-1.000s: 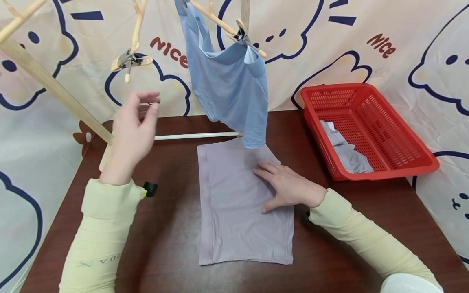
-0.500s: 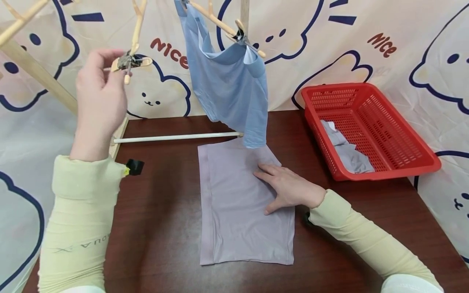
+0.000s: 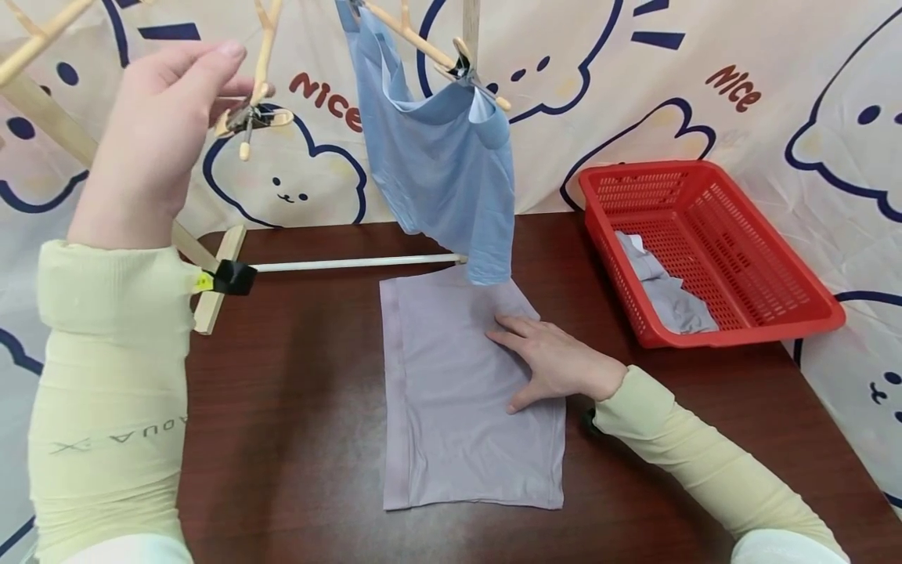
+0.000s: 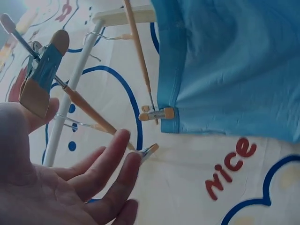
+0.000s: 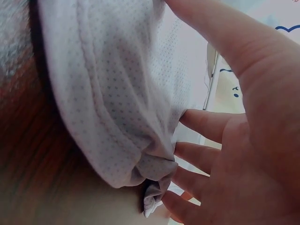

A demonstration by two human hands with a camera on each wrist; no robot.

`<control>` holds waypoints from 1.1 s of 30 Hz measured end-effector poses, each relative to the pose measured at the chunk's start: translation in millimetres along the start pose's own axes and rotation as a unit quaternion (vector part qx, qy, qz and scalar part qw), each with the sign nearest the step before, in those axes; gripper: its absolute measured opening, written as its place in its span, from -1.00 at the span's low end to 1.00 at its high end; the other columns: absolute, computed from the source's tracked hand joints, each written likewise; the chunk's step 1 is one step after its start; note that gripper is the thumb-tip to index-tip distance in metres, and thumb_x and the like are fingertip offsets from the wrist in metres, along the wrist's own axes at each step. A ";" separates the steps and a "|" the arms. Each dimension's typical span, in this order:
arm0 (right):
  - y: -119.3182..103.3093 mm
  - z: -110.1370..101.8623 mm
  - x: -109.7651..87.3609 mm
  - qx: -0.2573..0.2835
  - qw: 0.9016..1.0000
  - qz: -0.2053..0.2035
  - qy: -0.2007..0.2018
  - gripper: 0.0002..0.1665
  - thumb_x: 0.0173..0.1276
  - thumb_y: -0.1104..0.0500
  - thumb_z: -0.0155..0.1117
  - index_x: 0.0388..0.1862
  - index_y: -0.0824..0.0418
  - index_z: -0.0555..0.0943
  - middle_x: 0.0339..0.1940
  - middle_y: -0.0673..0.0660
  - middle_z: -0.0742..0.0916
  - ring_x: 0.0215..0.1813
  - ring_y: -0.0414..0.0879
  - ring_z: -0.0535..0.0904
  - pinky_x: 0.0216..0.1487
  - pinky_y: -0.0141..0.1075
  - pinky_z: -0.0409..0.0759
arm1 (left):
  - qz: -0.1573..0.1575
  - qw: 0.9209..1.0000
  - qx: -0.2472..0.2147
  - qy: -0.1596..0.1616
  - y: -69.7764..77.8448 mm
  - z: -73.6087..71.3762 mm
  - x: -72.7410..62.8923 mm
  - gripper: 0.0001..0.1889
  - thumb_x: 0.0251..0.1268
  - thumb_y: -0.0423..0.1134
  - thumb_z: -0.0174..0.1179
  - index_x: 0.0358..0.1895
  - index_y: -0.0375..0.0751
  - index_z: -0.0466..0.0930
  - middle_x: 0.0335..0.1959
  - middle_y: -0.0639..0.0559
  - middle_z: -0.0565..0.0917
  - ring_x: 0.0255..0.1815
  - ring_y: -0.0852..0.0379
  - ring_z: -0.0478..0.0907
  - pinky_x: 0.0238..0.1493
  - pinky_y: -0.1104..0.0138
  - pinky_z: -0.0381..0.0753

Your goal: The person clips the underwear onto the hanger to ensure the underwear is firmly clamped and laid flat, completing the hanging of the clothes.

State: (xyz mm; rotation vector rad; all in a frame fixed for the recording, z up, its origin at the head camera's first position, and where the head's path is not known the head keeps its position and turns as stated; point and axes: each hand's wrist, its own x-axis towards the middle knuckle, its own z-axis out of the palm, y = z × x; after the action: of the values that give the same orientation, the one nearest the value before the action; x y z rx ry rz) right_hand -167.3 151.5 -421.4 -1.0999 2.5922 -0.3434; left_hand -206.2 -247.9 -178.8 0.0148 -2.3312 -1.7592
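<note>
My left hand (image 3: 151, 133) is raised beside a bare clip hanger (image 3: 265, 51), fingers loosely bent. The fingers reach behind the hanger's near metal clip (image 3: 254, 117); whether they touch it is unclear. In the left wrist view that clip (image 4: 41, 77) overlaps the thumb, and the other fingers (image 4: 119, 176) are apart, holding nothing. My right hand (image 3: 553, 360) rests with spread fingers on a lilac-grey garment (image 3: 465, 454) laid flat on the table, a wide band along its left side. The right wrist view shows its dotted, wrinkled fabric (image 5: 112, 84) by the fingertips.
A light-blue garment (image 3: 437, 149) hangs from another hanger (image 3: 416, 35) over the flat garment's far end. At the right stands a red basket (image 3: 782, 274) with grey cloth (image 3: 672, 301) inside. A wooden rack post (image 3: 59, 125) and white bar (image 3: 359, 262) frame the left and back.
My left hand has moved left and up, from below the clip to beside and above it. The right hand and both garments have stayed in place.
</note>
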 end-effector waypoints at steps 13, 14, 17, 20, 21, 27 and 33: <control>4.7 1.7 -2.2 0.018 1.000 -0.010 0.008 0.26 -0.02 -0.27 0.65 0.58 0.18 0.31 0.60 0.26 0.24 0.58 0.17 0.11 0.46 0.16 0.16 | 0.003 0.997 -0.055 -0.052 6.9 23.5 13.3 -0.65 0.63 -0.08 0.02 -0.19 -0.24 0.70 -0.14 0.02 0.59 0.02 0.17 0.42 0.09 0.40 0.18; 4.7 1.9 -2.3 0.020 1.000 -0.011 0.008 0.26 -0.02 -0.27 0.65 0.58 0.18 0.31 0.60 0.26 0.24 0.58 0.17 0.11 0.46 0.16 0.16 | 0.004 0.997 -0.057 -0.052 7.4 24.7 12.9 -0.65 0.64 -0.09 0.01 -0.22 -0.24 0.68 -0.15 0.02 0.56 0.01 0.18 0.41 0.08 0.40 0.18; 4.7 2.5 -2.5 0.024 1.000 -0.011 0.008 0.26 -0.02 -0.26 0.65 0.58 0.17 0.30 0.60 0.26 0.24 0.58 0.17 0.11 0.46 0.17 0.16 | 0.005 0.998 -0.040 -0.054 8.1 26.1 11.0 -0.65 0.64 -0.08 0.00 -0.19 -0.24 0.68 -0.15 0.02 0.53 -0.01 0.20 0.39 0.06 0.41 0.19; 5.6 3.7 -2.4 0.026 1.000 -0.014 0.010 0.26 -0.02 -0.27 0.65 0.58 0.17 0.30 0.60 0.25 0.24 0.58 0.16 0.11 0.45 0.17 0.16 | 0.009 0.997 -0.045 -0.060 7.9 26.2 10.5 -0.69 0.63 -0.10 0.02 -0.12 -0.26 0.65 -0.17 0.02 0.64 -0.11 0.16 0.45 -0.02 0.44 0.30; 5.9 4.0 -2.3 0.026 0.999 -0.015 0.011 0.26 -0.02 -0.27 0.65 0.58 0.17 0.30 0.61 0.25 0.24 0.58 0.16 0.11 0.45 0.17 0.16 | 0.010 0.997 -0.046 -0.060 8.0 26.0 9.9 -0.71 0.62 -0.10 0.03 -0.07 -0.25 0.65 -0.18 0.01 0.68 -0.13 0.15 0.49 -0.03 0.46 0.33; 7.7 4.8 -1.8 0.022 1.000 -0.015 0.013 0.26 -0.01 -0.28 0.64 0.59 0.16 0.30 0.61 0.24 0.23 0.58 0.16 0.10 0.46 0.16 0.16 | 0.043 0.997 -0.054 -0.046 10.1 26.4 5.8 -0.74 0.60 -0.16 0.07 0.06 -0.25 0.62 -0.24 -0.02 0.74 -0.11 0.11 0.59 0.06 0.48 0.48; 7.0 5.2 -2.2 0.026 0.999 -0.014 0.014 0.26 -0.01 -0.28 0.64 0.59 0.15 0.30 0.61 0.24 0.22 0.59 0.16 0.09 0.46 0.17 0.15 | 0.051 0.997 -0.057 -0.033 10.3 25.4 -1.9 -0.73 0.59 -0.16 0.07 0.11 -0.24 0.61 -0.24 -0.04 0.73 -0.10 0.09 0.61 0.12 0.47 0.48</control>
State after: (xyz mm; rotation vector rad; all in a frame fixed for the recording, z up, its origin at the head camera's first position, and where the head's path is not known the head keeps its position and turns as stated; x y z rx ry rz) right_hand -168.6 157.3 -428.2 -1.1223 2.5785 -0.4329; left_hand -207.7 -220.6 -175.8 -0.1800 -2.2292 -1.8646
